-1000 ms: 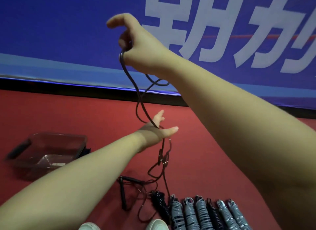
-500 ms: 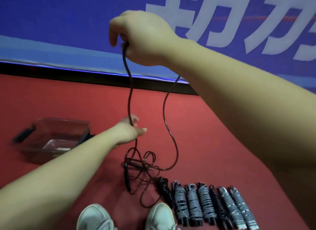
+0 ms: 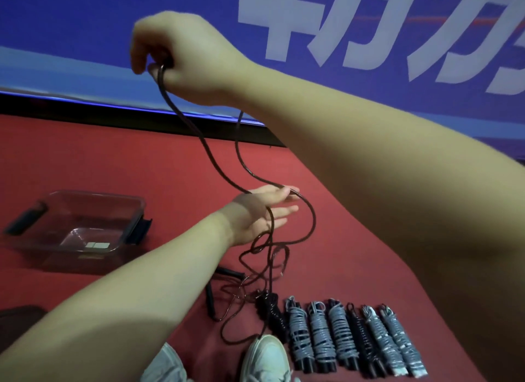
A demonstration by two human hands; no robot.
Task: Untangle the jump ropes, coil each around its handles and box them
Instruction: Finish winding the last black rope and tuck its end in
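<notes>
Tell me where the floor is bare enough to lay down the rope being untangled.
Bare red floor lies between the box and the wall strip, and beyond the coiled ropes below the right forearm. Crowded by the shoe, where the tangled rope meets the coiled row. The right hand grips that rope; the left hand is open.

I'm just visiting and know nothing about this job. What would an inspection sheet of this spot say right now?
Surface: red floor, with the ropes and box on it.
Job's things: dark rope hanging, tangled lower down, its handles on the floor; seven coiled ropes in a row, five grey and two dark; clear box with no ropes in it.
Clutter: dark shape at the left edge, too unclear to name.
Hands: right hand pinches the rope up high; left hand has straight fingers with the rope draped over them.
Cables: nothing seen.
Surroundings: blue banner with white characters; pale shoe.
</notes>
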